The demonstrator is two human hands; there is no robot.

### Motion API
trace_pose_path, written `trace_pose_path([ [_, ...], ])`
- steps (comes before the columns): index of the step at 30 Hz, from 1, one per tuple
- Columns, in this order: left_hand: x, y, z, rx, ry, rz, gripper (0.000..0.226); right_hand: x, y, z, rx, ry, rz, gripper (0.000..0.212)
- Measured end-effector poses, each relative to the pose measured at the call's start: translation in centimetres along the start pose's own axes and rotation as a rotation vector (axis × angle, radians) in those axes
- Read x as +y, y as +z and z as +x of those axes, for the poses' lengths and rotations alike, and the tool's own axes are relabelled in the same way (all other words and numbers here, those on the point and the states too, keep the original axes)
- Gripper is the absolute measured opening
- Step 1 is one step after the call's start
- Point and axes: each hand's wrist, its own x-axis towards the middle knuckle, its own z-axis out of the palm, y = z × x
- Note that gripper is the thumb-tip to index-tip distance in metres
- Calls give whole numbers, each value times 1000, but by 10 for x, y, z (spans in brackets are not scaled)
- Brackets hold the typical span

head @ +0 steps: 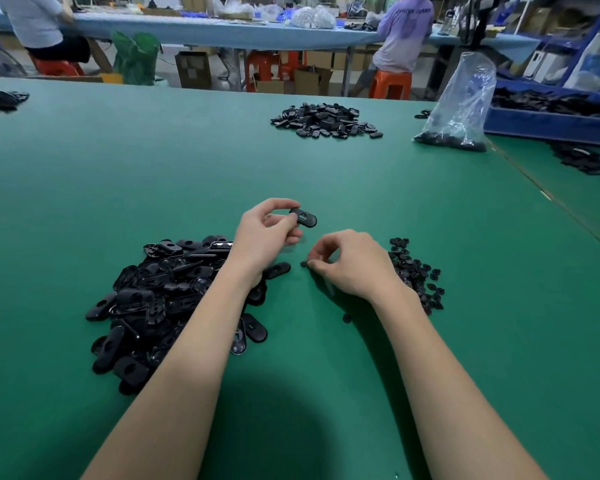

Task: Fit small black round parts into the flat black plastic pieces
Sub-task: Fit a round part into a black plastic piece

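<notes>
The green worktop (153, 168) lies open between the hands and its far edge at 12 o'clock; a seam runs along its 3 o'clock side, beyond which a blue tray (551, 124) of black parts sits. The left hand (267, 233) is raised just above the worktop, its grip pinching one flat black plastic piece (303, 217) between thumb and fingertips. The right hand (350, 263) rests low at about 4 o'clock from it, its grip curled and pinching a small black round part (305, 264) just at the worktop.

A pile of flat pieces (153, 299) lies at 9 o'clock, under the left forearm. A scatter of round parts (416, 275) lies at 3 o'clock, just beside the right wrist. Another heap (324, 121) lies at 12 o'clock, well apart. A clear bag (461, 102) stands at 2 o'clock.

Pale writing on a seated person's shirt (407, 32) is too blurred to read.
</notes>
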Motion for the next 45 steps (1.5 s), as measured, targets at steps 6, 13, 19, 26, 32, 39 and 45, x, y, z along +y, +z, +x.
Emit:
trace_pose_path([
  [6,0,0,0,17,-16,-51,16,-3,0,-1,-17,-46,25,23],
  [13,2,2,-1,72,-36,-100,9,-8,3,-2,-11,-44,16,10],
  [19,5,6,-3,69,-92,-177,8,-7,2,1,50,25,330,3],
  [26,9,14,-5,-55,-141,-231,10,-8,-13,-3,130,245,1018,7],
  [32,11,8,-8,-161,-127,-201,28,-9,-16,-3,142,300,1056,13],
  [39,17,12,-14,-177,-141,-231,26,-8,-18,-4,95,308,1108,11],
  [45,14,9,-11,-123,-134,-183,15,-3,-22,-3,40,326,1170,12],
])
